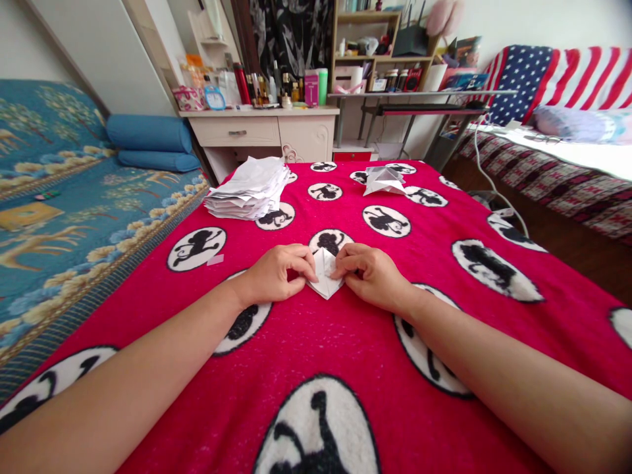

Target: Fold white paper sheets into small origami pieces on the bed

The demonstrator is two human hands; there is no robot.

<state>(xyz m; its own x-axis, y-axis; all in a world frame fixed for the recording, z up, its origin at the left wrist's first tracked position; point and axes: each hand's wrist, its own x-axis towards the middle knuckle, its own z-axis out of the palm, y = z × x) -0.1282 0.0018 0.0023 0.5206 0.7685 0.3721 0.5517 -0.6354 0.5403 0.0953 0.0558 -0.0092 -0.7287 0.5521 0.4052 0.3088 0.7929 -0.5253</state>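
A small piece of folded white paper (324,273) lies on the red blanket (345,342) with black-and-white monkey patches. My left hand (279,273) presses on its left side with fingers curled and pinched on the paper's edge. My right hand (368,275) presses on its right side, fingers bent down onto the paper. Both hands cover part of the sheet; only its middle and lower point show.
A stack of white paper sheets (249,191) lies at the far left of the blanket. A folded paper shape (384,180) sits at the far middle. A blue patterned couch (59,197) is on the left, a white dresser (257,128) behind, a bed with a flag cover (557,79) at the right.
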